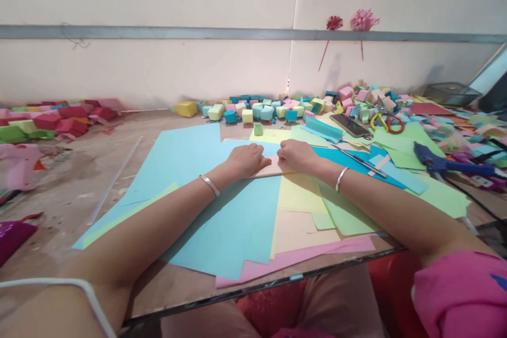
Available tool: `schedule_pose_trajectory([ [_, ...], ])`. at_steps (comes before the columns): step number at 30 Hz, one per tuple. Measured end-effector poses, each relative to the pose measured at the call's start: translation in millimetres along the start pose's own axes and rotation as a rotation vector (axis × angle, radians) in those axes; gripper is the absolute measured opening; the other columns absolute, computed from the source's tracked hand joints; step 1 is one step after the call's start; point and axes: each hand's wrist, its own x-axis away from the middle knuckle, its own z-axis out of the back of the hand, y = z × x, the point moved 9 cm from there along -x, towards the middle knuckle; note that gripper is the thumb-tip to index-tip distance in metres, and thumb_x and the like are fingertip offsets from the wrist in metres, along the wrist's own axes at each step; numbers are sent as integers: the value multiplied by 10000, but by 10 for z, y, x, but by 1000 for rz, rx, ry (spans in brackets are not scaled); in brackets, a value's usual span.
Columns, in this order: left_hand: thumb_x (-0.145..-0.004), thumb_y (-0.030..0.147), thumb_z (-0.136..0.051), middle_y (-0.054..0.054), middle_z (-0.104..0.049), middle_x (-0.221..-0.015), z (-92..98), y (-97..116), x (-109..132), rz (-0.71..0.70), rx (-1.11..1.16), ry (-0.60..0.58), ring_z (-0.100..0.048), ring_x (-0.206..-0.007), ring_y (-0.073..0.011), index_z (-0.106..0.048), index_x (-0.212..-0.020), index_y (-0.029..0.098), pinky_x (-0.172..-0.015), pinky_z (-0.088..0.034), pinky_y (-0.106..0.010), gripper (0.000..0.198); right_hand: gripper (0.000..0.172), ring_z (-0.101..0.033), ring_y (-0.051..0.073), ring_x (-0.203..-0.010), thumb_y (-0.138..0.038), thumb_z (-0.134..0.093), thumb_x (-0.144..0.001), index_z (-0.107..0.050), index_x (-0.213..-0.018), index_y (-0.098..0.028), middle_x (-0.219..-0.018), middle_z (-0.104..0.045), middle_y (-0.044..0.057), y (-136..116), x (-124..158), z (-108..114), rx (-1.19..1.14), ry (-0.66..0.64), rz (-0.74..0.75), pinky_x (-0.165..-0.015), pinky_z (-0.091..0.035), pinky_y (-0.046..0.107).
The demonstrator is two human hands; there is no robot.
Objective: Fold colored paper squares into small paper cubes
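Observation:
A narrow piece of peach paper (266, 171) lies across the blue sheet, low on the table. My left hand (246, 161) is closed at its left end, thumb pointing inward along it. At the other end my right hand (298, 156) is curled with its knuckles up, pressing on the paper. The fingertips of both hands are mostly hidden. Beneath them spreads a large light-blue sheet (222, 216), overlapping yellow paper (299, 194) and green paper (348, 211). A pen (362, 162) rests to the right of my right hand.
Small folded paper boxes (257, 111) line the wall, with red and pink ones (71, 119) at left. Scissors (388, 122), a phone (350, 125) and a blue glue gun (447, 162) lie at right. A pink glue gun (19, 163) and a clear stick (114, 182) are at left.

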Motion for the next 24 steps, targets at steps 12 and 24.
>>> schedule_pose_trajectory([
  [12,-863,664,-409,-147,-609,-944,104,133,97,-196,21,-139,-589,-875,-294,-584,-931,143,-649,-405,-358,553,214,-586,222,-850,-205,-493,-816,-701,-830,-158,-897,-637,106,-12,36,37,5,-1,-8,-562,-316,272],
  [24,-743,616,-590,-138,-528,-1147,65,-41,157,-232,185,-381,-546,-1022,-274,-490,-1141,155,-806,-412,-310,617,248,-569,223,-888,-199,-470,-846,-712,-877,-156,-940,-631,121,13,22,-3,-7,-39,-15,-616,-363,273],
])
